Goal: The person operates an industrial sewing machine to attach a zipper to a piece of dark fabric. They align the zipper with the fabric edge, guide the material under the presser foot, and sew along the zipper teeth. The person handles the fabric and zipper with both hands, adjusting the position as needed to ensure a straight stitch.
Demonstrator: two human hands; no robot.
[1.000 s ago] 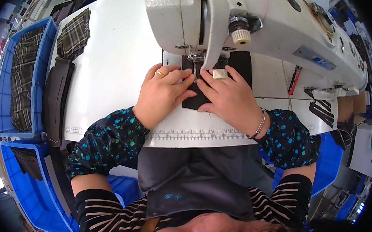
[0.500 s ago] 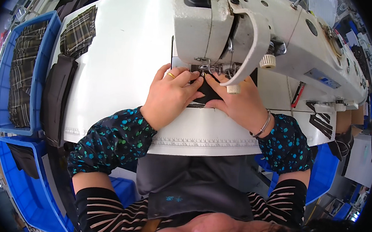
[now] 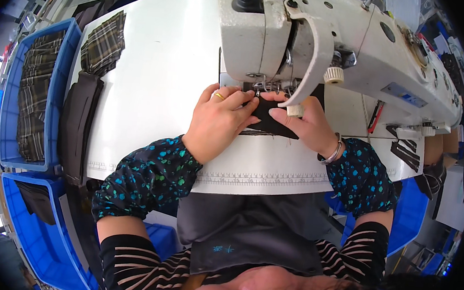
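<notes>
A piece of black fabric lies under the presser foot of a white sewing machine. My left hand, with a ring on one finger, is closed on the fabric's left part, its bent fingertips close by the presser foot. On the right side of the fabric rests my right hand, fingers stretched toward the foot and thumb apart from them. A pale curved guard and a white knob partly hide the right fingers.
Left on the white table lie plaid fabric pieces and folded dark fabric. Blue bins stand beside it, one holding plaid pieces. At right are a red-and-black tool and dark strips. A ruler strip runs along the front edge.
My right hand has slid a little to the right and its thumb has shifted, so more black fabric shows between my hands. The left hand keeps nearly the same place beside the presser foot.
</notes>
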